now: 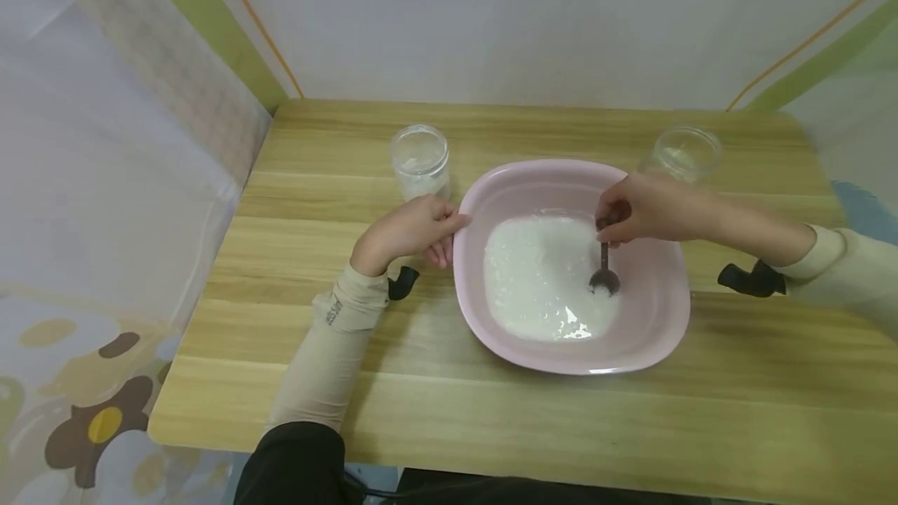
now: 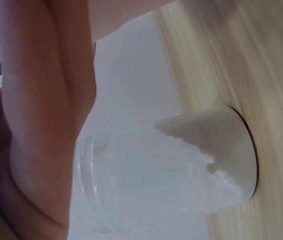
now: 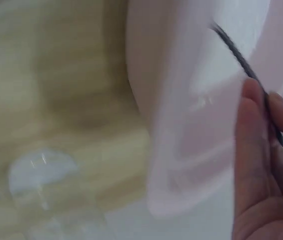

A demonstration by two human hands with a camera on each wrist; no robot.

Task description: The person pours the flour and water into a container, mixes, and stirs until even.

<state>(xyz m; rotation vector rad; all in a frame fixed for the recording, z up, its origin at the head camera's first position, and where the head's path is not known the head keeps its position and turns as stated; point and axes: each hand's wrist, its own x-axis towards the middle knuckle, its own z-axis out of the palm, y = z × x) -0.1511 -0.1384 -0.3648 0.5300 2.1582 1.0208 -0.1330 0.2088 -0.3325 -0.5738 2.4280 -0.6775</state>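
Yellowish wood-grained table (image 1: 281,256) carries everything. On it sits a pale pink, rounded plastic basin (image 1: 654,310), with opaque white liquid (image 1: 533,279) pooled inside. At the basin's ten o'clock stands a clear cylindrical jar (image 1: 419,154) partly filled with white powder; between one and two, another clear jar (image 1: 689,153). The left hand (image 1: 407,232), at nine, grips the rim, thumb above and fingers curled beneath. The right hand (image 1: 652,209) comes over from two o'clock, fingertips closed in a pinch on a small dark metal spoon (image 1: 604,280), its bowl around four o'clock at the liquid's edge.

A hard push of the spoon with a loose rim grip might skid the basin and slop liquid; a backward swing of the right hand might topple the nearby jar. Lettering (image 1: 335,312) on the cream left sleeve (image 1: 316,372) is too small to read surely; neither jar shows a label.
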